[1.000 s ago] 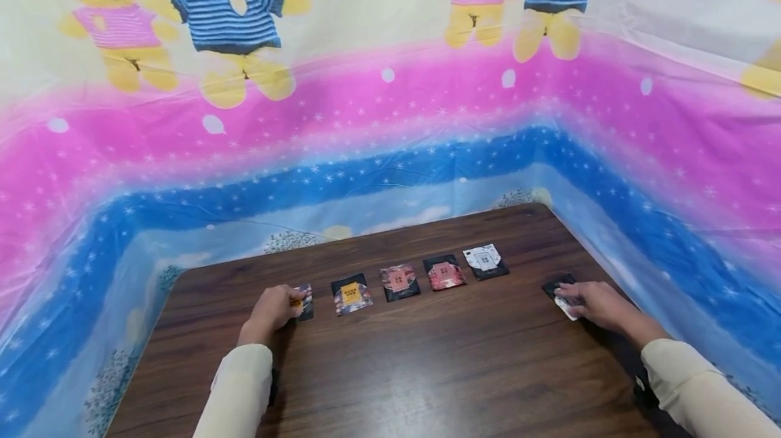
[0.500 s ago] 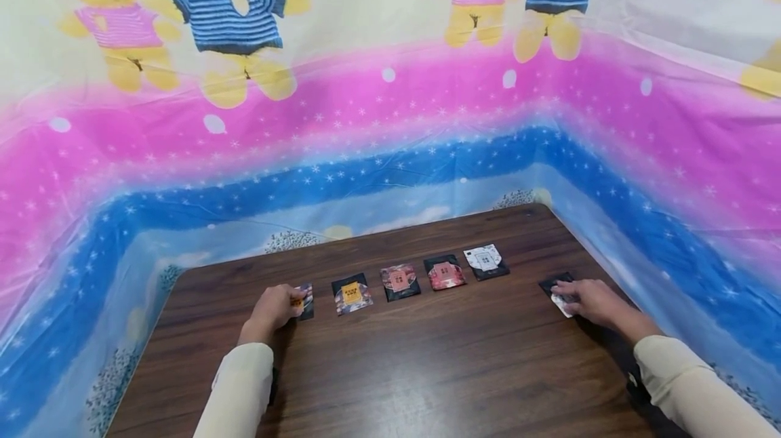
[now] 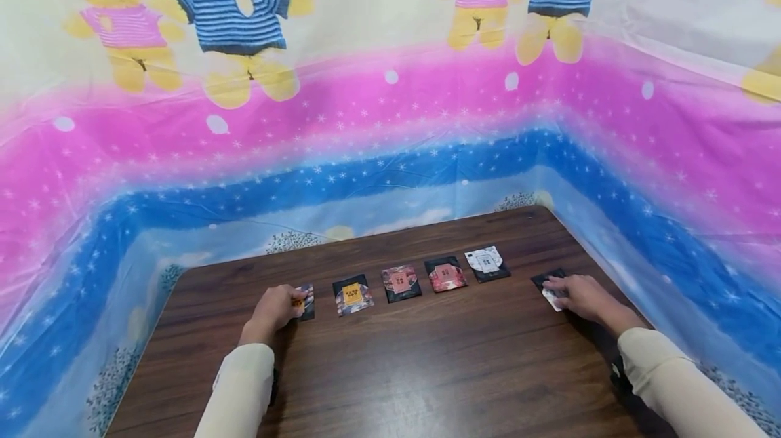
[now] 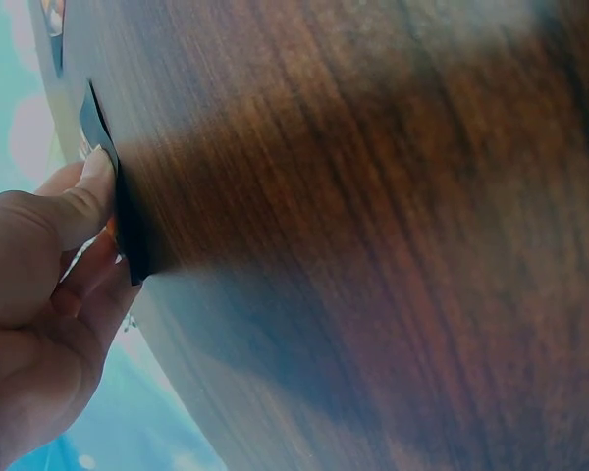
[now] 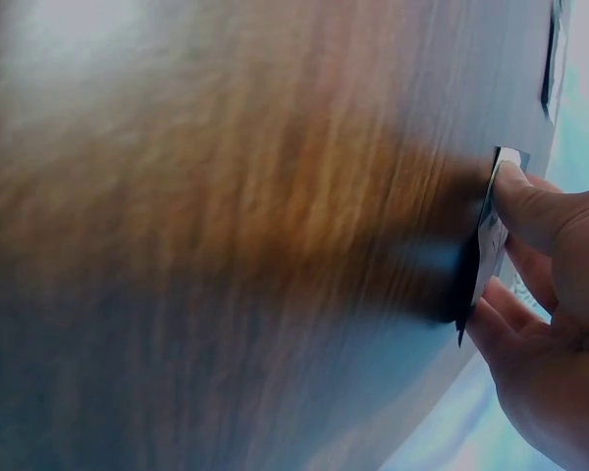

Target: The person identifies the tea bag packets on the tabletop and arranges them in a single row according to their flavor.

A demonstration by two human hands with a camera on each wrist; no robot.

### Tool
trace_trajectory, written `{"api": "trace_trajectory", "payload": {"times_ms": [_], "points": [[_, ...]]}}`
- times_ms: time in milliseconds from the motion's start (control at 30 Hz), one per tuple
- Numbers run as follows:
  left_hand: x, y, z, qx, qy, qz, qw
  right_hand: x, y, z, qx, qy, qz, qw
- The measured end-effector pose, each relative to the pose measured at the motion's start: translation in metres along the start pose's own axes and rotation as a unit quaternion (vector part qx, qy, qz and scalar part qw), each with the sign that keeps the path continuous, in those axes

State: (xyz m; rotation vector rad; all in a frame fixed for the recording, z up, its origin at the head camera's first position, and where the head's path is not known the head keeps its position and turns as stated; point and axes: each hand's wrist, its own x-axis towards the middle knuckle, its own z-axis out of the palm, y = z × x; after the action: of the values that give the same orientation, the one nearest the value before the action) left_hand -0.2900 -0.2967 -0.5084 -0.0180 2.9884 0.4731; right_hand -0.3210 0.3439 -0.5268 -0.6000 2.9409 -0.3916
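Near the table's left end, my left hand [image 3: 276, 310] holds a small flat square packet [image 3: 307, 302], dark with an orange label. In the left wrist view the thumb lies at the packet's [image 4: 118, 196] near edge and the fingers sit at its far side. Over on the right, my right hand [image 3: 582, 297] holds a black and white packet [image 3: 547, 280] by its edges, close over the table. The right wrist view shows thumb and fingers around this packet [image 5: 489, 235], which stands slightly tilted. My hands partly cover both packets.
Several similar packets lie in a slanting row between my hands: an orange-labelled one [image 3: 352, 294], two pink-labelled ones, [image 3: 401, 282] and a white one [image 3: 487, 263] at the row's right end. A printed cloth [image 3: 342, 180] hangs behind the brown wooden table [image 3: 396, 363].
My right hand has moved a little to the left, and the black and white packet has come with it. The left hand and the row of packets have stayed in place.
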Motion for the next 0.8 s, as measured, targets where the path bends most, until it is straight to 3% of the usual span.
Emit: {"api": "trace_trajectory", "payload": {"times_ms": [367,800], "points": [[-0.006,0.002,-0.003,0.002,0.001,0.009,1.0,0.019,-0.004,0.001,-0.001,0.003,0.02,1.0],[-0.005,0.002,-0.001,0.0,0.005,-0.002,1.0,0.043,-0.006,0.002,0.027,0.003,0.04,0.999]]}}
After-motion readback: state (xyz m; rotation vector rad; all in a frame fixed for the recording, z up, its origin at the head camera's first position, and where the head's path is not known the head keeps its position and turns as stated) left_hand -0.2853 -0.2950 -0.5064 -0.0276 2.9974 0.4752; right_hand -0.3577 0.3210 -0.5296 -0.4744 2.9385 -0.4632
